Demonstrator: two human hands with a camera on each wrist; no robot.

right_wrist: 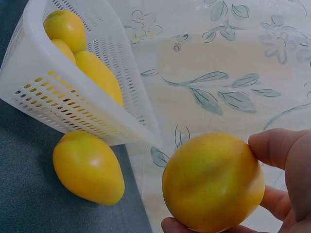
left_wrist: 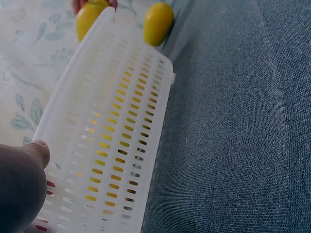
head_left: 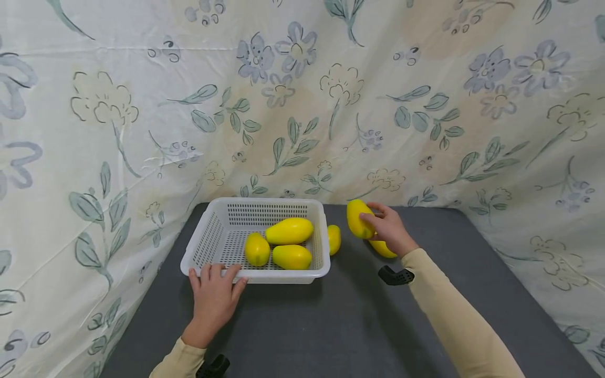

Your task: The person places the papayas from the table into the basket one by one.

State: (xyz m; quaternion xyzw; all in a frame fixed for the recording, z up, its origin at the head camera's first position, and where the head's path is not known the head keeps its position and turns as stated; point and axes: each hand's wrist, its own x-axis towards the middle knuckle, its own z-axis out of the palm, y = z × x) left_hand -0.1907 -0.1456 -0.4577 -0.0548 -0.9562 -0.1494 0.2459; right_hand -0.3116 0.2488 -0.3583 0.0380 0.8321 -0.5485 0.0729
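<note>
In the head view my right hand (head_left: 389,228) holds a yellow mango (head_left: 359,218) above the table, right of the basket; thumb and fingers are round it in the right wrist view. My left hand (head_left: 215,296) grips the front left rim of a white plastic basket (head_left: 283,278), its fingers over the edge and its thumb (left_wrist: 39,153) against the outside. Three mangoes lie inside: a long one (head_left: 289,231), one nearer the front (head_left: 293,257) and one to their left (head_left: 257,250). Another mango (right_wrist: 88,167) sits on the table beside the basket's right wall.
One more mango (head_left: 384,249) lies on the dark grey table (head_left: 331,320), partly hidden behind the right hand. A floral cloth (head_left: 302,147) hangs behind the table and along both sides. Each wrist carries a black strap mount (head_left: 396,275).
</note>
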